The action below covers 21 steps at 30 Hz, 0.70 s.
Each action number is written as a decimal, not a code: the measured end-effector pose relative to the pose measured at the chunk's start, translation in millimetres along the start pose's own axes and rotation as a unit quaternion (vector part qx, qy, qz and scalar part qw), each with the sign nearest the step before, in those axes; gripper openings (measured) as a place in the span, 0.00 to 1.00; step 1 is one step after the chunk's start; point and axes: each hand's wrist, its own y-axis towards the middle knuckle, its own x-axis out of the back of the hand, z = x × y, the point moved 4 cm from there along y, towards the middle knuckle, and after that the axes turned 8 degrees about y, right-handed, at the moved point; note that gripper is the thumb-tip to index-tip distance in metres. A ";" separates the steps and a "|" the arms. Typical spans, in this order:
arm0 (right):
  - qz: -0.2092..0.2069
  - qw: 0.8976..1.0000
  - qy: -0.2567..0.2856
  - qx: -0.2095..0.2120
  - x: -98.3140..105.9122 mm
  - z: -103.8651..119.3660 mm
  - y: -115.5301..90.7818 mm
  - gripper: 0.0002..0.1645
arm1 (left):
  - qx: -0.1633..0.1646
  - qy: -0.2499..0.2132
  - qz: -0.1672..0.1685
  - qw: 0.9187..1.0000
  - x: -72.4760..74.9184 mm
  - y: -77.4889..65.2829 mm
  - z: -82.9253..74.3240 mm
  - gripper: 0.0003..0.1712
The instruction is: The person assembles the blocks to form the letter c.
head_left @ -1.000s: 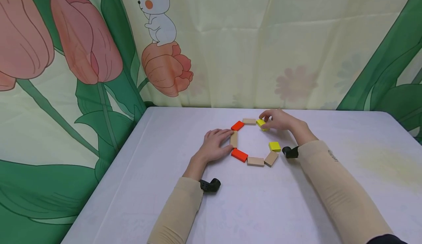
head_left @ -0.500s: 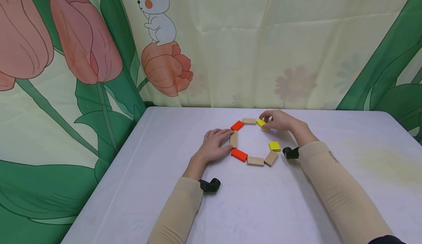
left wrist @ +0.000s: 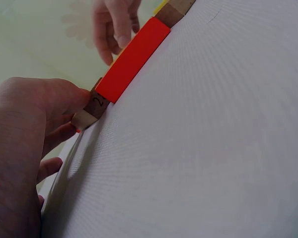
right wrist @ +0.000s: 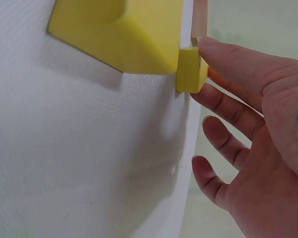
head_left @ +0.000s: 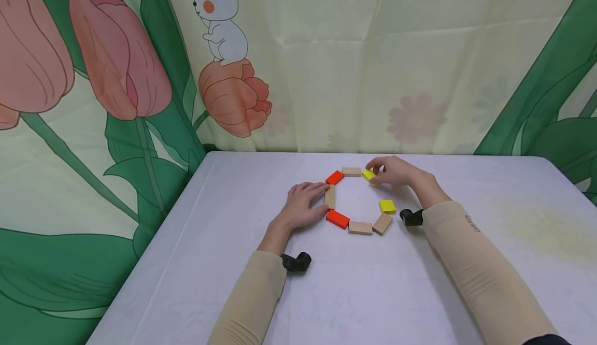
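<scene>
Red, yellow and plain wooden blocks lie end to end in a ring on the table. My left hand (head_left: 303, 205) holds a wooden block (head_left: 329, 197) on the ring's left side, with thumb and index finger at its ends. At the far right of the ring, my right hand (head_left: 396, 173) pinches a yellow block (right wrist: 189, 72) between thumb and finger. Its other fingers are spread apart. A second yellow block (head_left: 387, 206) lies nearer, with a gap between the two. Red blocks (head_left: 338, 218) sit at both ends of the left wooden block.
More wooden blocks (head_left: 360, 228) form the ring's near side, and another wooden block (head_left: 351, 171) its far side. A white cloth covers the table (head_left: 196, 283). Behind its back edge hangs a curtain (head_left: 326, 75) printed with tulips and a rabbit.
</scene>
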 end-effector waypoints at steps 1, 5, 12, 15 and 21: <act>0.001 1.000 0.000 -0.001 -0.4 0.2 -0.1 0.25 | 0.000 0.000 0.000 1.000 -0.1 -0.1 0.0 0.34; 0.003 1.000 0.000 -0.009 -1.9 1.7 -0.4 0.26 | 0.000 -0.002 0.000 1.000 0.0 -0.7 0.0 0.35; 0.002 1.000 -0.001 -0.008 -2.5 2.5 -0.3 0.26 | -0.004 -0.004 -0.002 1.000 1.0 -1.1 -0.4 0.34; 0.001 1.000 -0.001 -0.007 -2.7 2.6 -0.2 0.26 | -0.007 -0.003 -0.003 1.000 1.3 -1.1 -0.6 0.34; 0.002 1.000 -0.002 -0.008 -2.8 2.1 -0.3 0.26 | -0.009 -0.003 -0.004 1.000 1.1 -1.1 -0.7 0.34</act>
